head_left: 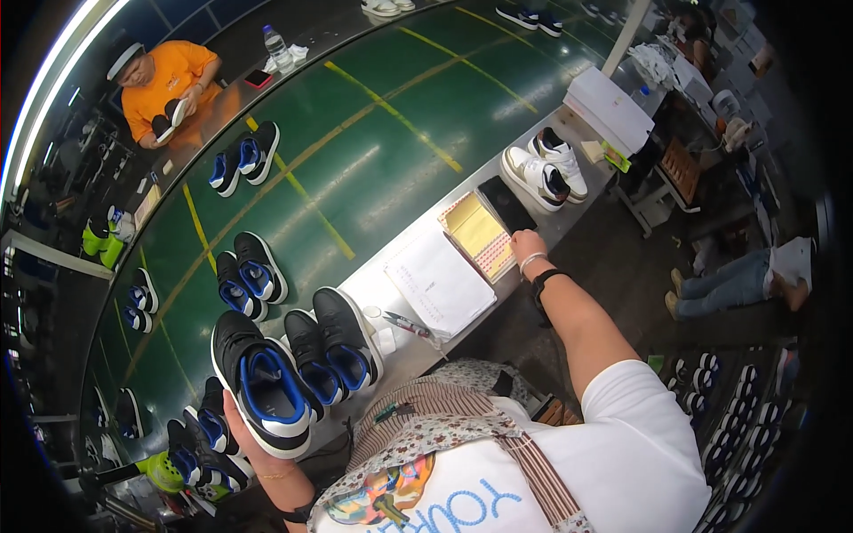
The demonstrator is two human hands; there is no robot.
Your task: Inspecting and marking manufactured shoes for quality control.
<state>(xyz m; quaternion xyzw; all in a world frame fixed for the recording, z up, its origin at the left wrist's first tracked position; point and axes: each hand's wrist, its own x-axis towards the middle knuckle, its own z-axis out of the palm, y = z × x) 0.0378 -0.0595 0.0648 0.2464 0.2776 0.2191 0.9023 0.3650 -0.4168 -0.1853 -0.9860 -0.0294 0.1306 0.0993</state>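
My left hand (253, 444) is wrapped round a black sneaker (233, 348) with blue lining and a white sole, holding it up from below near the bench's left end. My right hand (530, 247) reaches to the right end of a shallow box (478, 233) with yellow sheets and red-dotted strips. Its fingers are curled together at the box's edge; what they hold, if anything, is hidden. Touching that box is a dark flat pad or case (508, 204). A pair of black sneakers (342, 329) stands on the metal ledge beside the held one.
A notebook (440, 282), a pen (407, 325) and white sneakers (544, 169) lie along the metal ledge. Black sneaker pairs (252, 271) stand on the green belt (373, 178) with yellow lines. Across it, a person in an orange shirt (169, 84) handles a shoe. Shoe racks (737, 426) stand behind right.
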